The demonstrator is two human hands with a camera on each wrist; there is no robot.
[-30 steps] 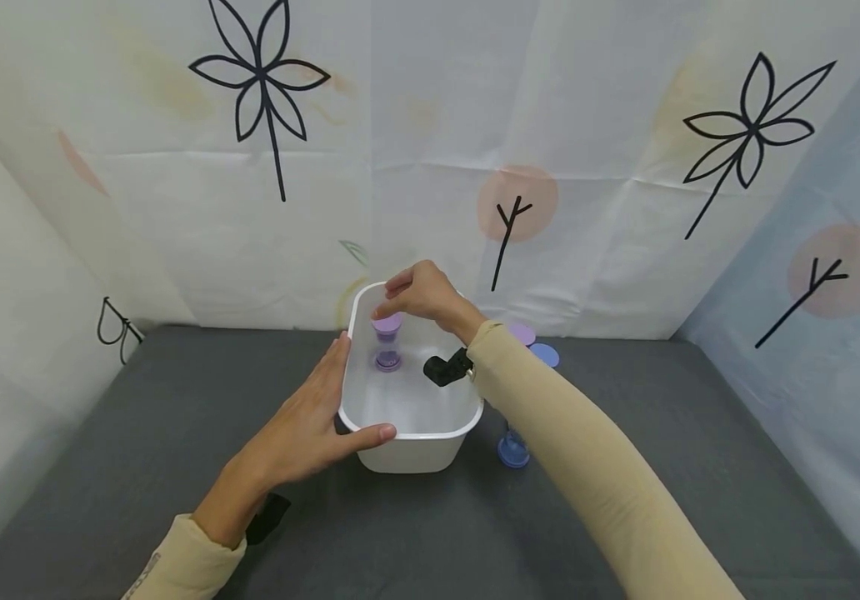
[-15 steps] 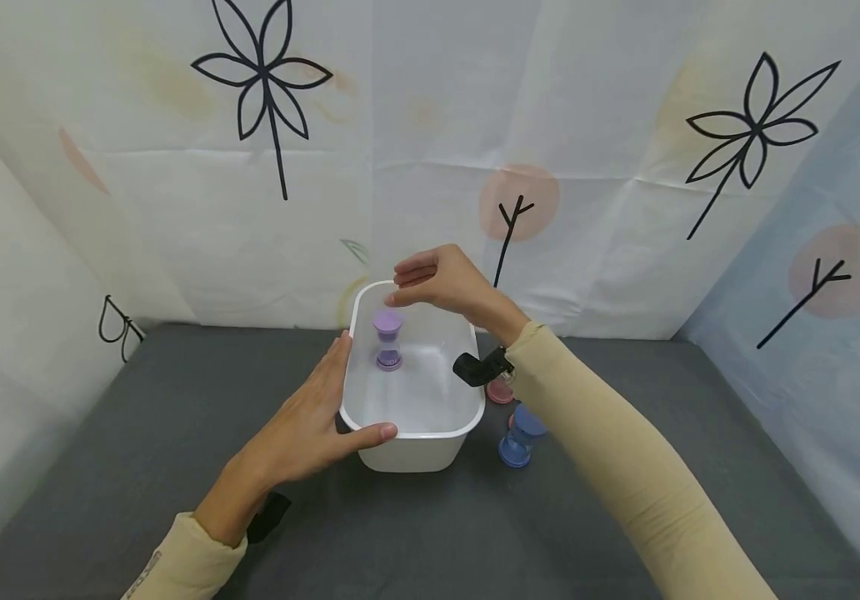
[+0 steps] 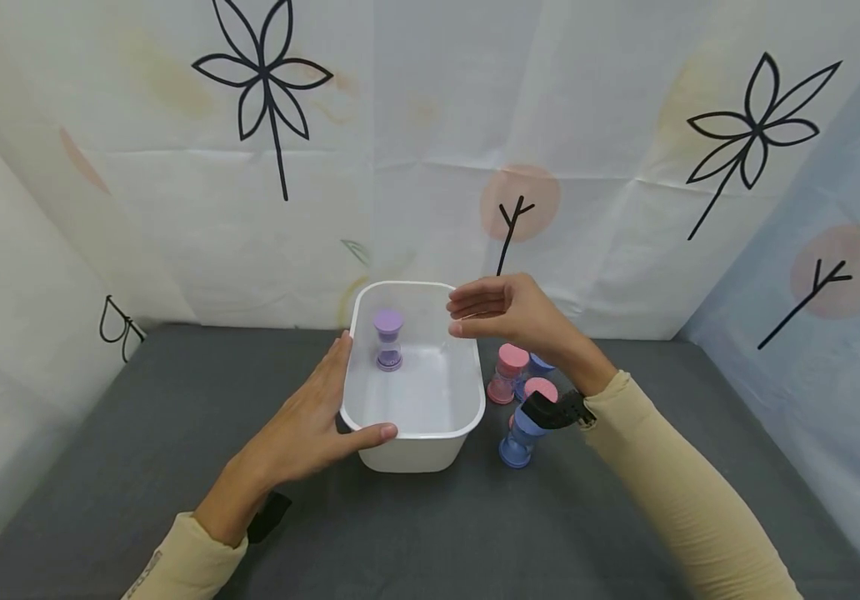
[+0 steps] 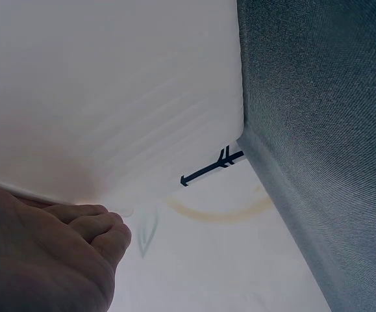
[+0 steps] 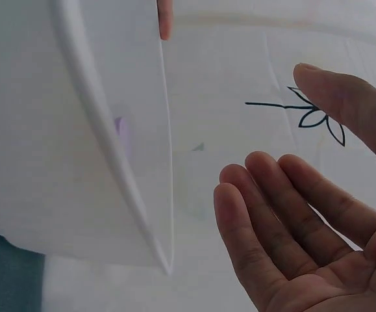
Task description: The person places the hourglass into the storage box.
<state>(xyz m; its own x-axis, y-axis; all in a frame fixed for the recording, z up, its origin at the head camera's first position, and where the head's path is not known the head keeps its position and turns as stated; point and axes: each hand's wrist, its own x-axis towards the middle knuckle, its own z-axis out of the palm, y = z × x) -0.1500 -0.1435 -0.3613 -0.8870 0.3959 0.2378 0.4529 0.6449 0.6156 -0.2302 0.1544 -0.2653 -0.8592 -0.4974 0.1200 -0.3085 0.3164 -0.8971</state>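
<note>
A purple sand timer (image 3: 388, 323) stands upright inside the white plastic tub (image 3: 415, 436), toward its left wall; in the right wrist view only a purple patch of the timer (image 5: 124, 136) shows past the rim. My left hand (image 3: 302, 433) rests against the tub's left side, fingers straight along the outer wall and thumb over the front rim. The left wrist view shows its fingers (image 4: 106, 237) touching the wall. Above the tub's right rim is my right hand (image 3: 523, 317), holding nothing, fingers lightly bent and thumb apart from them.
Right of the tub, several more sand timers stand on the dark grey cloth (image 3: 430, 533): a pink one (image 3: 512, 358), another pink one (image 3: 541, 388) and a blue one (image 3: 517, 446) in front. My right forearm and hand partly cover this group. A white patterned curtain (image 3: 430, 208) hangs behind.
My right hand has left the purple sand timer in the tub and moved right, over the tub's right rim. The pink and blue timers are uncovered. My left hand stays put.
</note>
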